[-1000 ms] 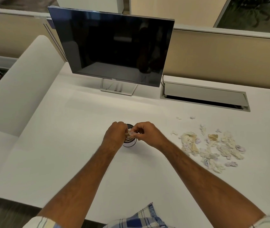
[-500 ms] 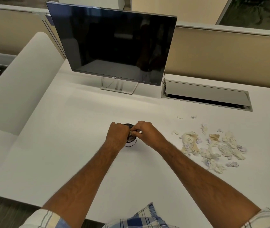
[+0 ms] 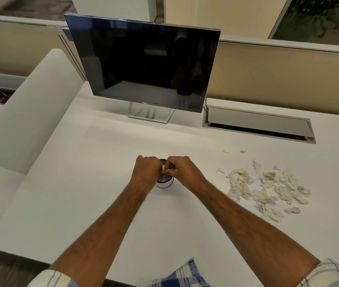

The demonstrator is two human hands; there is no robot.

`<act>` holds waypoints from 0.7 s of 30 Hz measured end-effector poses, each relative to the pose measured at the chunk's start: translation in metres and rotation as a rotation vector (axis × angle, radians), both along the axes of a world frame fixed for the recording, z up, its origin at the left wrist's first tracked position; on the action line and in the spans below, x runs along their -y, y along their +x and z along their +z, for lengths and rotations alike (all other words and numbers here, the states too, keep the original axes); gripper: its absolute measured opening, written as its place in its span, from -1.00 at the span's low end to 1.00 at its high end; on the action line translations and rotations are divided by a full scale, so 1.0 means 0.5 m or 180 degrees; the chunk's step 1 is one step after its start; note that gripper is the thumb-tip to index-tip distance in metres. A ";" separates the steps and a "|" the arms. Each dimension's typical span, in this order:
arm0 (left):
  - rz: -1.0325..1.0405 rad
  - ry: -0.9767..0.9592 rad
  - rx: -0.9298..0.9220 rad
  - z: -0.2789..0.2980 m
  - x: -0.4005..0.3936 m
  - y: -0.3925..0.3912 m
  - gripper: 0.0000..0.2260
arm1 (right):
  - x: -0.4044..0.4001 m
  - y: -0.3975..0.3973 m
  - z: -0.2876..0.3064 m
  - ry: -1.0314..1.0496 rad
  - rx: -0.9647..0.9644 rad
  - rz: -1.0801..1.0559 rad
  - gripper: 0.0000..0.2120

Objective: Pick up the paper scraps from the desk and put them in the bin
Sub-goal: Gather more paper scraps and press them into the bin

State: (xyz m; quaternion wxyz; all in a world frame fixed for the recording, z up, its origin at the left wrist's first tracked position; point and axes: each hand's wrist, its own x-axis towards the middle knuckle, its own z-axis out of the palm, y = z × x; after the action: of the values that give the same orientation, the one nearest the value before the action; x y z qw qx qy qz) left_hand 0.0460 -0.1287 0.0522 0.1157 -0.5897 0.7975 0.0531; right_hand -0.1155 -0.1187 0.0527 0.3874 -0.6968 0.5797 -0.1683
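Note:
A small round bin point(image 3: 165, 183) with a white wall and dark rim stands mid-desk, mostly hidden by my hands. My left hand point(image 3: 146, 174) is curled beside and over its left rim. My right hand point(image 3: 182, 170) hovers over the opening, fingertips pinching a small pale paper scrap point(image 3: 165, 169); whether the left fingers also hold it is unclear. A heap of torn cream and lilac paper scraps point(image 3: 265, 188) lies on the desk to the right, with two tiny bits point(image 3: 234, 151) farther back.
A dark monitor point(image 3: 143, 63) on a stand rises behind the bin. A cable tray with a raised flap point(image 3: 257, 123) sits at the back right. Beige partitions point(image 3: 278, 73) bound the white desk point(image 3: 81, 172); a curved white divider point(image 3: 25, 112) is on the left.
Both hands stay bunched over the bin. The right fingertips have worked the scrap slightly lower toward the opening; the camera view has tilted a little.

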 end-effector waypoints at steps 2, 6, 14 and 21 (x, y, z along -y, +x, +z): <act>0.0207 0.0123 -0.0347 0.000 -0.004 0.006 -0.80 | -0.002 0.006 0.002 -0.0009 -0.0037 0.0054 -0.96; 0.0554 0.0316 -0.0966 0.006 -0.019 0.020 -0.81 | -0.006 0.013 0.012 -0.0040 -0.0217 0.0316 -0.83; 0.1135 0.0036 -0.2155 0.018 -0.040 0.052 -0.81 | -0.010 -0.011 0.019 -0.0199 -0.0117 0.0386 -0.82; 0.0694 -0.0343 -0.1934 0.005 -0.057 0.053 -0.78 | -0.013 -0.037 0.005 -0.0876 -0.0406 0.0712 -0.87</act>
State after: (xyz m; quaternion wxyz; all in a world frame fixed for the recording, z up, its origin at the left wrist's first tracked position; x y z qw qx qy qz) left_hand 0.0723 -0.1004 0.0548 -0.1653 -0.6341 0.7294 0.1964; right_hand -0.1339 -0.1120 0.0551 0.2672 -0.8126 0.4935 -0.1573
